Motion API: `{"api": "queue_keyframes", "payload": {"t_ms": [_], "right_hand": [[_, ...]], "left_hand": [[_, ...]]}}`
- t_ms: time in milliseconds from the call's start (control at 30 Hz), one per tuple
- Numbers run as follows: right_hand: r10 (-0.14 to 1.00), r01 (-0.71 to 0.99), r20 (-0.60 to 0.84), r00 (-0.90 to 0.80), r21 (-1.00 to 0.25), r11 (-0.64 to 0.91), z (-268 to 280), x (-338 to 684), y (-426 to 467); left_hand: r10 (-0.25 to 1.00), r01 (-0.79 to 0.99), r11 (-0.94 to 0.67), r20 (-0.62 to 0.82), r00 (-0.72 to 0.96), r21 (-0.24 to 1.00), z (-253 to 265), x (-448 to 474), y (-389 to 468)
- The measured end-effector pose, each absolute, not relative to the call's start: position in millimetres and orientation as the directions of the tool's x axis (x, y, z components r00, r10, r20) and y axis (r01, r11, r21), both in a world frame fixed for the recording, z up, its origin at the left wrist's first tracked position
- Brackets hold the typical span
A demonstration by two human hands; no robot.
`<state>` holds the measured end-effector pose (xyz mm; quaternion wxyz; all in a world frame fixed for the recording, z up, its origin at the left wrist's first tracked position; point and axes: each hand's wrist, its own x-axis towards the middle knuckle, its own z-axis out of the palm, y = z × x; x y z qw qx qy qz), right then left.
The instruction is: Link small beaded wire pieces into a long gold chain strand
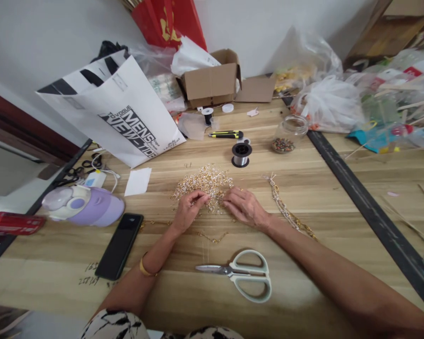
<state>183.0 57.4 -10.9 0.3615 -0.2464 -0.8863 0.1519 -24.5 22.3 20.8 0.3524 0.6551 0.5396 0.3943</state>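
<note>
A loose pile of small gold and clear bead pieces [203, 181] lies on the wooden table. At its front left edge, my left hand [189, 209] has thumb and forefinger pinched together; what is between them is too small to make out. My right hand [245, 207] rests at the pile's right edge, fingers bent and pressed together, their tips partly hidden. A short gold beaded chain [215, 239] lies in front of the hands. Closer to me are scissors [233, 272] with pale handles. Strands of gold and silver chain [286, 212] lie beside my right forearm.
Behind the pile stand a wire spool [241, 155], a yellow-black utility knife [226, 134] and a jar of beads [289, 134]. A phone [119, 246], purple bottle [88, 205] and white paper bag [116, 108] are left. Plastic bags [328, 103] lie back right.
</note>
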Motion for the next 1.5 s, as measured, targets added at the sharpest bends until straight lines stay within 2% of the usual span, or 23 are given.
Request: {"api": "queue_keyframes", "payload": {"t_ms": [267,400,433,500,600,667,733,800,900,1000,1133,1267,1500], "right_hand": [[0.567,0.328,0.572,-0.593,-0.471,0.819,-7,182,57],[0.566,0.325,0.571,-0.595,-0.473,0.819,-6,182,56],[0.566,0.325,0.570,-0.595,-0.474,0.818,-6,182,56],[0.570,0.329,0.564,-0.598,-0.475,0.816,-7,183,57],[0.580,0.342,0.550,-0.601,-0.478,0.809,-7,183,57],[0.587,0.345,0.548,-0.596,-0.486,0.803,-7,183,57],[0.593,0.342,0.552,-0.586,-0.496,0.798,-7,183,57],[0.598,0.334,0.557,-0.576,-0.508,0.794,-7,183,57],[0.607,0.315,0.568,-0.556,-0.533,0.786,-8,183,58],[0.630,0.312,0.574,-0.523,-0.559,0.768,-11,183,59],[0.656,0.333,0.559,-0.507,-0.575,0.747,-13,183,59],[0.665,0.339,0.548,-0.507,-0.583,0.739,-13,184,58],[0.670,0.354,0.545,-0.504,-0.577,0.736,-14,184,60]], "left_hand": [[0.980,0.466,-0.199,0.169,0.105,0.862,23,-28,20],[0.978,0.620,-0.167,0.208,0.007,0.767,27,-42,27],[0.973,0.696,-0.139,0.227,-0.036,0.705,29,-49,29],[0.937,0.880,-0.054,0.329,-0.119,0.471,33,-68,34],[0.905,0.986,0.079,0.403,-0.133,0.147,38,-98,39],[0.914,0.991,0.128,0.384,-0.130,0.032,38,-115,39],[0.921,0.993,0.115,0.377,-0.098,-0.021,35,-126,39],[0.899,0.999,0.045,0.437,-0.035,-0.012,33,-128,39],[0.868,0.995,-0.073,0.495,0.032,0.064,32,-115,39],[0.869,0.950,-0.250,0.476,0.136,0.185,32,-88,38],[0.841,0.808,-0.511,0.365,0.400,0.293,29,-50,29],[0.811,0.752,-0.583,0.280,0.514,0.308,26,-33,19],[0.800,0.758,-0.600,0.207,0.563,0.257,23,-26,15]]}}
